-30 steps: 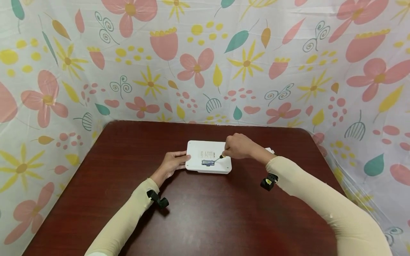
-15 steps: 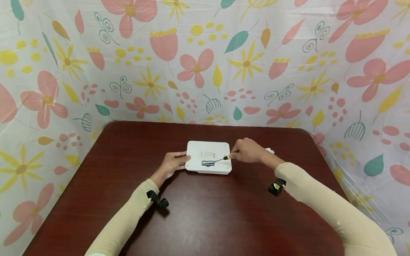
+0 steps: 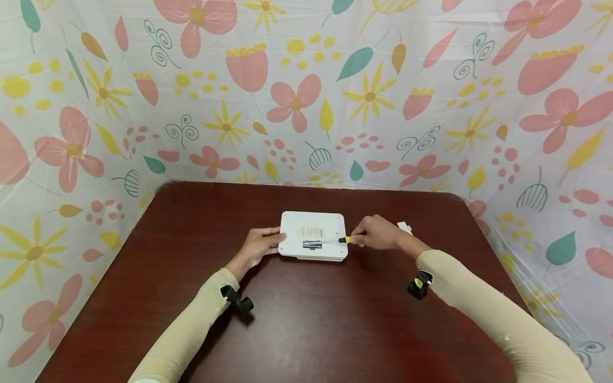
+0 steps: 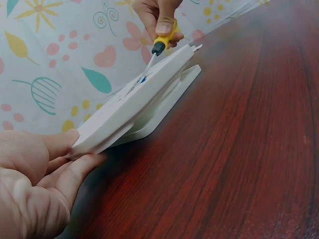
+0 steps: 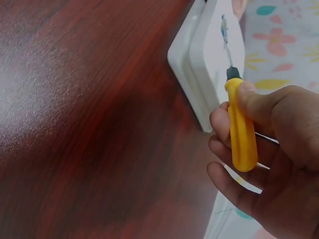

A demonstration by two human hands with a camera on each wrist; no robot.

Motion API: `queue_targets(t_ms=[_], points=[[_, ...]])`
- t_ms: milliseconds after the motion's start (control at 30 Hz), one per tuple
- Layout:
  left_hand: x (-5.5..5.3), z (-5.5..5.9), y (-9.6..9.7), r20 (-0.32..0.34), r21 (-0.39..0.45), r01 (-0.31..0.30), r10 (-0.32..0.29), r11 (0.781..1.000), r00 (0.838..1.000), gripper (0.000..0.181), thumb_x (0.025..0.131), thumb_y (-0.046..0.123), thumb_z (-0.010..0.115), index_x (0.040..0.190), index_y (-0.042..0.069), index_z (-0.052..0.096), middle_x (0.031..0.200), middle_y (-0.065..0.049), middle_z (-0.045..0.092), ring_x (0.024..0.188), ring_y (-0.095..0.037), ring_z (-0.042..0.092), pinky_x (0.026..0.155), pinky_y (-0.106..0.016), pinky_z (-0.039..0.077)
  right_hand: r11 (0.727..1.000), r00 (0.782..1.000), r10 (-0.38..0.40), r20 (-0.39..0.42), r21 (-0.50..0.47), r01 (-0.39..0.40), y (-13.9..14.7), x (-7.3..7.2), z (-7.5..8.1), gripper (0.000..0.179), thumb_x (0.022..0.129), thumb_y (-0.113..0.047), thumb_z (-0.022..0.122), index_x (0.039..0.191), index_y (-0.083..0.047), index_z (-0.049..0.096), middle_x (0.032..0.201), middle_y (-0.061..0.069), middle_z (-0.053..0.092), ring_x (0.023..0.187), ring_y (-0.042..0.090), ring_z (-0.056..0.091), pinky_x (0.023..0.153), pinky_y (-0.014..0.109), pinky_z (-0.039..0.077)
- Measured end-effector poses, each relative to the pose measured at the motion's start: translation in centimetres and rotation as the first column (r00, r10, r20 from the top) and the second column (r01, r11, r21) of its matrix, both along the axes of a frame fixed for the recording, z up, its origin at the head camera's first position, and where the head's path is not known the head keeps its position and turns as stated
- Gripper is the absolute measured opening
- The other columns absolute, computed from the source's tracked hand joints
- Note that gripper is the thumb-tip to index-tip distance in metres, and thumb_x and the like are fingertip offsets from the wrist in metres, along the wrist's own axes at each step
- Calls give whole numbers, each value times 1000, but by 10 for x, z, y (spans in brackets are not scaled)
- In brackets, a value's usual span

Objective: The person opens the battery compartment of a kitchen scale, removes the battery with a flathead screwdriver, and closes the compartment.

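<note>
A white kitchen scale, by its look, lies underside up with a printed label and an uncovered battery compartment. My left hand grips its left edge, thumb on top and fingers below. In my right hand is a yellow screwdriver with a black collar, pinched between thumb and fingers. Its thin shaft lies low across the scale from the right. The tip reaches the battery in the compartment; whether it touches is too small to tell. From the left wrist view, the scale's raised platform faces the table.
A small white plastic piece lies behind my right wrist, partly hidden. The dark red wooden table extends toward me. A flowered curtain hangs along its back and sides.
My right hand has moved right and toward me, lowering the screwdriver's handle so that its shaft lies flatter. The tip stays near the battery. My left hand and the scale have held still.
</note>
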State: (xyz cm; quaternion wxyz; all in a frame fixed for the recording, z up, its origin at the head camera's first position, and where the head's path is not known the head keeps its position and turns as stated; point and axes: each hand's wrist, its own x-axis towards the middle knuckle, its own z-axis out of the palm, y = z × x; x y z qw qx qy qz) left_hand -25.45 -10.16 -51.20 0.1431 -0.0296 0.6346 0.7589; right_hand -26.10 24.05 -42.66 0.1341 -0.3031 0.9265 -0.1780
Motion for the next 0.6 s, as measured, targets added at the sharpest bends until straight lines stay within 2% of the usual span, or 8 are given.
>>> queue_targets(t_ms=[367,600], points=[[-1,-2,0,5,-13,-3,3,1000,1000,42,93,-1,72,132,-12,61,114,-27,71,83,-18,73,76,-34,64,1000,999,5,42,5,-5,4,-4,-8,18,101,-21,67,105,-10,81,78,-6,68,68,13,51,64,28,43],[0,2,-1,11,-15,0,0,1000,1000,42,94,-1,71,133,-12,60,115,-26,71,85,-19,73,77,-34,64,1000,999,4,45,-19,-3,7,-8,-14,18,101,-21,66,105,-10,80,80,-1,70,68,11,50,65,28,43]])
